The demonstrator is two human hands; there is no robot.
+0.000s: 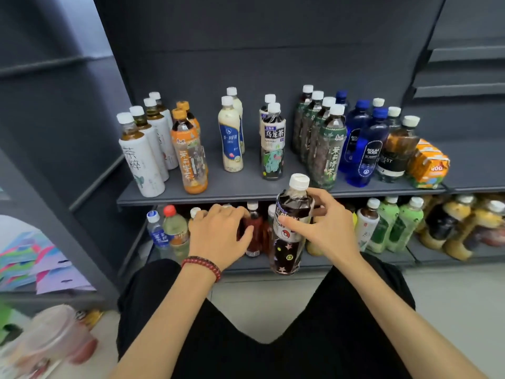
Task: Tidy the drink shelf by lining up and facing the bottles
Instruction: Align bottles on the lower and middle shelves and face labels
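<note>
While pinching the oolong bottle (pixel 287 253), thumb (pixel 292 223) pressed flat across the label and fingers (pixel 321 199) wrapped round the far side just below the cap, worth checking the grip first: clamped high near the shoulder, so likely to swing at the base. Better to slide the right hand (pixel 330 228) down toward the middle of the label, or to steady the bottom with the other one. Left hand (pixel 218 231) lying over the lower-shelf bottles, fingers together and curled above a red bottle (pixel 254 228), thumb spread beside it; cannot tell whether closed on it or only resting.

Held upright in the air just in front of the upper shelf (pixel 191 198) edge, on no surface, label turned toward the camera (ball-and-stars print showing). Probable destination: the bare strip in front of the two matching oolong bottles (pixel 273 138) standing in file, between the cream bottles (pixel 231 138) and the green-labelled row (pixel 328 149).

Lift clear over the shelf lip, set down square in line with that file, close to the leading one without knocking it, then twist until the label faces outward. Mind the green-labelled row just to the right: tightly packed, easy to clip with the knuckles.
</note>
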